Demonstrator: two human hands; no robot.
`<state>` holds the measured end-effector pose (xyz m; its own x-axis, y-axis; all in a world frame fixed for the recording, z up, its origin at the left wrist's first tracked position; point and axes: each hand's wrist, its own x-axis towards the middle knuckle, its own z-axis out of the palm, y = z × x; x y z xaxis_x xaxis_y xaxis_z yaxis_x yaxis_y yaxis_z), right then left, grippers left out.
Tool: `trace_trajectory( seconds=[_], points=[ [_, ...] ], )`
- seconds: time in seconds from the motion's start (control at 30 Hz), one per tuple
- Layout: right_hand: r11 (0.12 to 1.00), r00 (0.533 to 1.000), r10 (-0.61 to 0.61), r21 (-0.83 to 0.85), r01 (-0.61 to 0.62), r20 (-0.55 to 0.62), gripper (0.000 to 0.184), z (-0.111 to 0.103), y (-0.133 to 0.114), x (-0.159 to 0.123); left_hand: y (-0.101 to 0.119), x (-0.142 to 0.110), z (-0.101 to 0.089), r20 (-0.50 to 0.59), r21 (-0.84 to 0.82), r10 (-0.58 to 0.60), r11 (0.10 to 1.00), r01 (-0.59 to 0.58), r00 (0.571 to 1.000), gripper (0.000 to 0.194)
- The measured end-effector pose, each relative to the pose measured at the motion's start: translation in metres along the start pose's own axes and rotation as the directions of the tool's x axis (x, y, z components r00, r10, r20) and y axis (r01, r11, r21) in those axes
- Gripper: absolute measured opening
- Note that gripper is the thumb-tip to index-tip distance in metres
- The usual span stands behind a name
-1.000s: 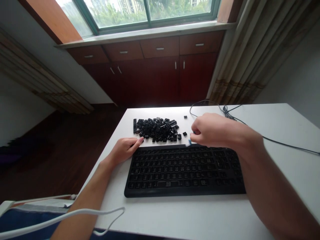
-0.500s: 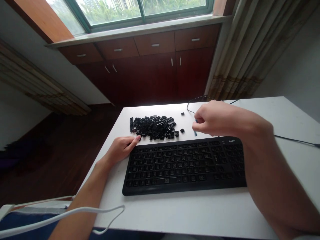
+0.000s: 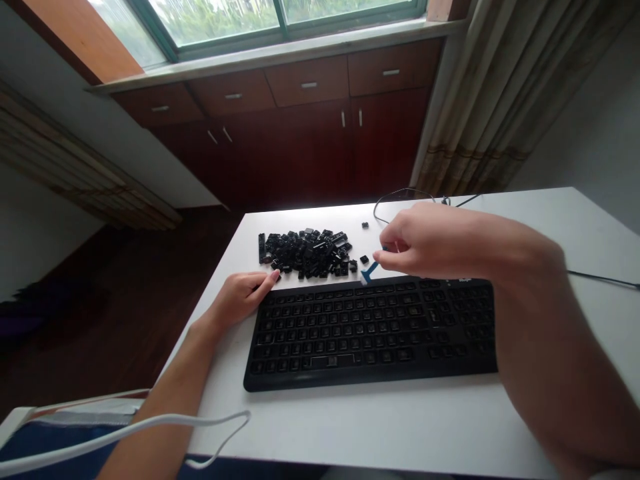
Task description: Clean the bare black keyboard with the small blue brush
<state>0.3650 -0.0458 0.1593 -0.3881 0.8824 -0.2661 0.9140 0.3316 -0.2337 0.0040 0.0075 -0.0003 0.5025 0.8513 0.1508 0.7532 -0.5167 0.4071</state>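
A black keyboard point(image 3: 370, 330) lies on the white table point(image 3: 400, 427). Behind it sits a pile of loose black keycaps point(image 3: 305, 252), with two single keycaps point(image 3: 365, 259) apart to its right. My right hand point(image 3: 425, 241) hovers over the keyboard's back edge, pinched on a small blue tool point(image 3: 371, 271) whose tip points down at the top key row. My left hand point(image 3: 240, 299) rests flat on the table against the keyboard's left back corner, fingers stretched out toward the pile.
The keyboard's black cable point(image 3: 400, 197) loops at the table's back edge and runs off right. A white cord point(image 3: 150, 430) hangs near my left arm. Dark wooden cabinets point(image 3: 300, 133) stand under the window; a curtain point(image 3: 505, 100) hangs at right.
My right hand has moved left along the keyboard's back edge, and the blue tool now points down-left at the top row. My left hand stays in place.
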Motion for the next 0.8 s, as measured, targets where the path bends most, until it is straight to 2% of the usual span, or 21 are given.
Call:
trace_trajectory(
  seconds=[0.1,0.17,0.23,0.33,0.5,0.7,0.8],
  points=[
    [0.999,0.997,-0.042,0.007,0.042,0.063,0.026,0.0017,-0.0013,0.0013,0.0011,0.0,-0.0002,0.007,0.002,-0.005,1.0,0.005,1.0,0.045],
    [0.998,0.997,0.038,-0.055,-0.034,0.073,0.02,0.0021,-0.0022,0.0014,0.0009,-0.0001,-0.0002,0.016,0.006,-0.008,1.0,0.008,1.0,0.045],
    [0.988,0.993,0.114,-0.105,-0.111,0.022,0.018,0.0016,-0.0029,0.0003,-0.0001,-0.0003,0.0001,0.022,0.01,-0.01,1.0,0.01,1.0,0.044],
    [0.991,0.994,0.105,-0.084,-0.107,-0.038,0.027,0.0006,-0.0029,-0.0021,-0.0023,-0.0007,0.0008,0.035,0.009,-0.01,1.0,0.01,0.999,0.043],
    [0.998,0.999,0.037,-0.05,-0.037,-0.006,0.031,0.0003,-0.002,-0.0019,-0.0041,-0.0006,0.0011,0.021,0.012,0.007,1.0,-0.008,1.0,0.042],
    [0.99,0.991,0.132,-0.047,-0.132,-0.009,0.035,-0.0017,0.0002,-0.0004,-0.0055,-0.0009,0.0018,0.045,0.028,-0.019,0.999,0.018,0.999,0.043],
    [0.994,0.994,0.104,-0.025,-0.104,0.013,0.036,-0.0014,0.0034,-0.0007,-0.0048,-0.0008,0.0015,0.025,0.016,0.001,1.0,-0.002,1.0,0.043]
  ],
)
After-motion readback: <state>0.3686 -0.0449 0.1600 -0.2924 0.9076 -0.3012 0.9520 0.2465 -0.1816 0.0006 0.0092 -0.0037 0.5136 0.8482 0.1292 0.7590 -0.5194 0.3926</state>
